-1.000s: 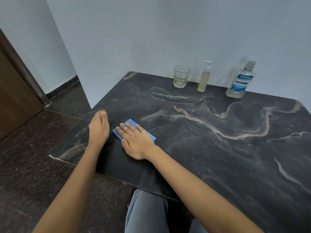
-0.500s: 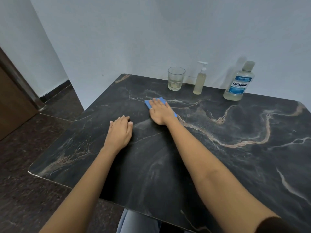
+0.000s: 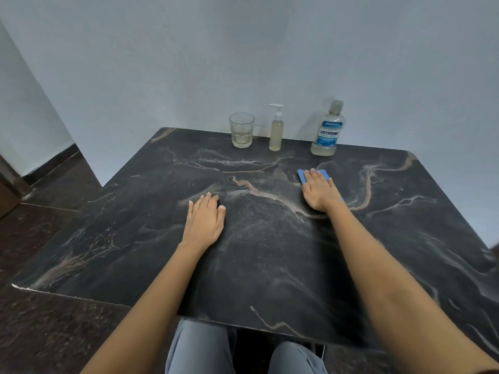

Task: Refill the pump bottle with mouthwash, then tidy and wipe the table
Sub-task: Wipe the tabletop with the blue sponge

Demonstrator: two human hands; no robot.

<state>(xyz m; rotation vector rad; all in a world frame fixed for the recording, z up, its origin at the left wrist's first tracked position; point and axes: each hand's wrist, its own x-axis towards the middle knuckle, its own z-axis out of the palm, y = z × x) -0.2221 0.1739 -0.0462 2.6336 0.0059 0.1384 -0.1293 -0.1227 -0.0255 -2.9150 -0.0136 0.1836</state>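
Note:
My right hand point(image 3: 320, 191) presses flat on a blue cloth point(image 3: 303, 177) on the dark marble table point(image 3: 270, 265), just in front of the mouthwash bottle point(image 3: 327, 129); most of the cloth is hidden under the palm. My left hand point(image 3: 204, 222) lies palm down on the table's middle, fingers together, holding nothing. The pump bottle point(image 3: 276, 129), full of pale yellow liquid, stands upright at the back edge, between the mouthwash bottle and the glass.
A glass point(image 3: 241, 130) with a little liquid stands at the back, left of the pump bottle. A white wall rises right behind the table. Dark floor and a wooden door edge point(image 3: 8, 190) are at the left. My knees show below the near edge.
My right hand has slid the blue cloth from the near left of the table across to the back right. My left hand has shifted from the left edge to the middle.

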